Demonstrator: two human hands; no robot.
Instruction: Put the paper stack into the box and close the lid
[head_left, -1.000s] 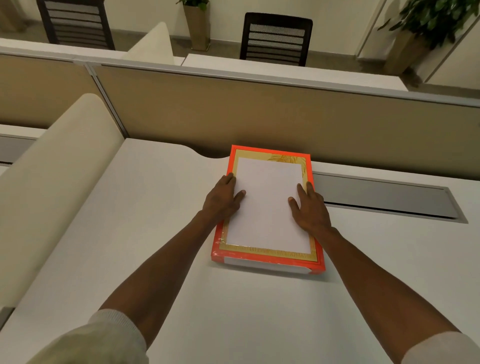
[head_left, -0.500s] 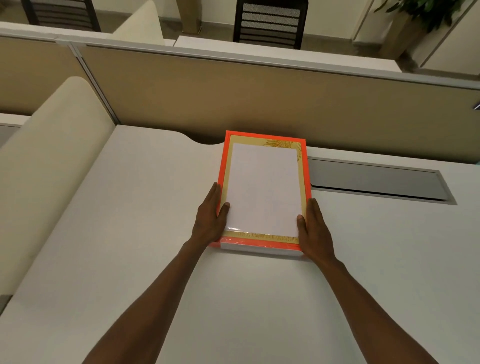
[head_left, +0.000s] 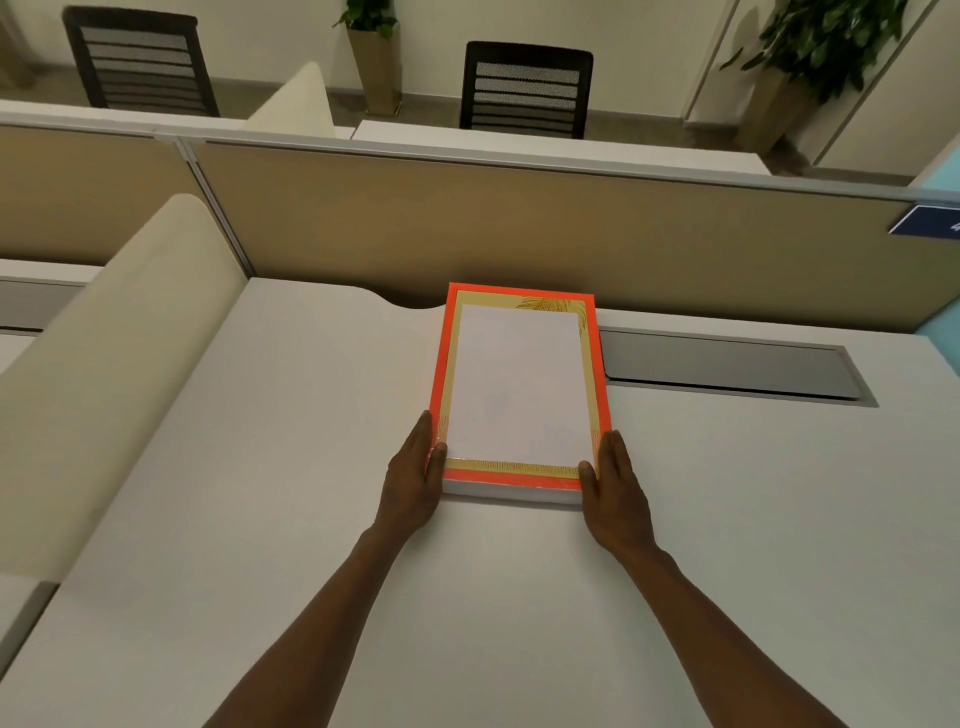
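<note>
A flat box (head_left: 439, 364) with an orange and gold lid lies on the white desk (head_left: 291, 467), its far end against the partition. Its white base shows under the lid at the near edge. A white paper stack (head_left: 519, 384) rests on top of the lid, inside the gold border. My left hand (head_left: 413, 478) clasps the near left corner of the box, thumb on the top edge. My right hand (head_left: 615, 488) clasps the near right corner the same way. Neither hand touches the paper.
A tan partition (head_left: 519, 223) runs behind the box. A grey cable flap (head_left: 727, 364) is set into the desk right of it. A cream rounded divider (head_left: 104, 364) borders the desk on the left. Chairs (head_left: 524, 88) and potted plants stand beyond.
Both hands have slid off the paper and back along the box's sides to its near corners. The box and paper stay where they were.
</note>
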